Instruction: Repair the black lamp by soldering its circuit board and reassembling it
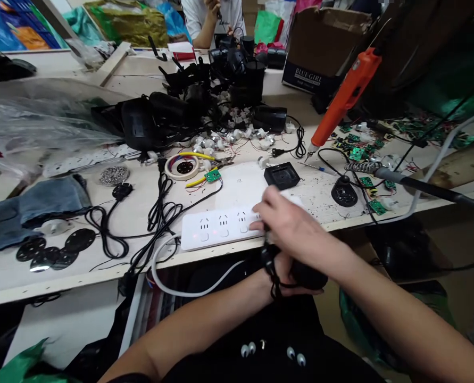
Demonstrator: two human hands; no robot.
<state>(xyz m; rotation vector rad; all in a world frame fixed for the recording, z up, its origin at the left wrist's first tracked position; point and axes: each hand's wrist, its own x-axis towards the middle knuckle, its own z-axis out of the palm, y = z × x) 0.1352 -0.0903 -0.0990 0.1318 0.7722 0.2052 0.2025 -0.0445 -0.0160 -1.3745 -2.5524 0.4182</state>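
Below the front edge of the workbench, my left hand is wrapped round a dark rounded housing, most of it hidden by my hands. A bundled black cord hangs beside that hand and runs up toward my right hand. The right fingers are pinched together at the cord's upper end, slightly blurred. They are over the right part of a white power strip, covering some sockets. Whether a plug sits in a socket there is hidden. Just beyond lies a square black tray.
An orange electric screwdriver hangs at right, near a soldering iron and green circuit boards. Left are coiled black cords, a tape roll and pliers. Black housings are piled behind; another person sits opposite.
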